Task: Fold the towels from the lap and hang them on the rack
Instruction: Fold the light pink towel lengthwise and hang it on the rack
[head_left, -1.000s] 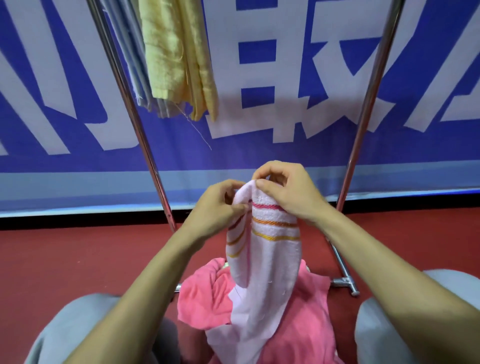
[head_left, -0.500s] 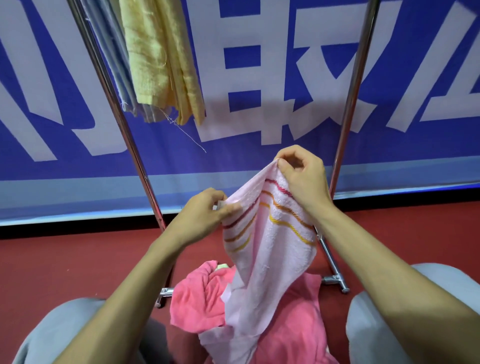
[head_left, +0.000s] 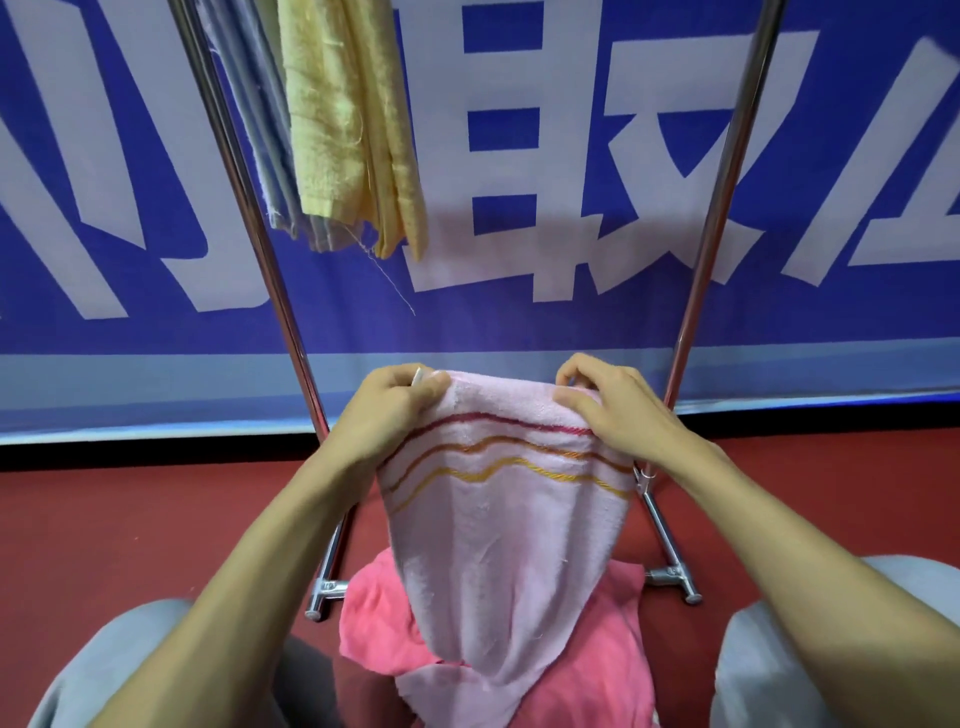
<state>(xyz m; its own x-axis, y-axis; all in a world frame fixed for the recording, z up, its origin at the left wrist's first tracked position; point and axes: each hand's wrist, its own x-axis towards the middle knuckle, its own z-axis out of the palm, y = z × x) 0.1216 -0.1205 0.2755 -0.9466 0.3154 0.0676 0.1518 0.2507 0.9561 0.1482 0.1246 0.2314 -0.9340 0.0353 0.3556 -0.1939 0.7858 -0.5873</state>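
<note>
A pale pink towel (head_left: 498, 540) with red, orange and yellow wavy stripes hangs spread between my hands, its lower end resting on my lap. My left hand (head_left: 395, 405) pinches its top left corner, and my right hand (head_left: 608, 405) pinches the top right corner. Under it on my lap lies a crumpled bright pink towel (head_left: 587, 649). The metal rack (head_left: 249, 218) stands in front of me with slanted poles. A yellow towel (head_left: 353, 119) and a grey-blue striped towel (head_left: 260, 130) hang from it at the upper left.
A blue banner (head_left: 571, 171) with large white characters fills the wall behind the rack. The floor (head_left: 130, 530) is dark red. My knees in grey trousers (head_left: 769, 670) flank the towels. The rack's feet (head_left: 670, 577) rest on the floor just beyond my lap.
My hands have moved apart along the top edge, spreading the striped towel from a bunched strip to its full width. The view has tilted slightly.
</note>
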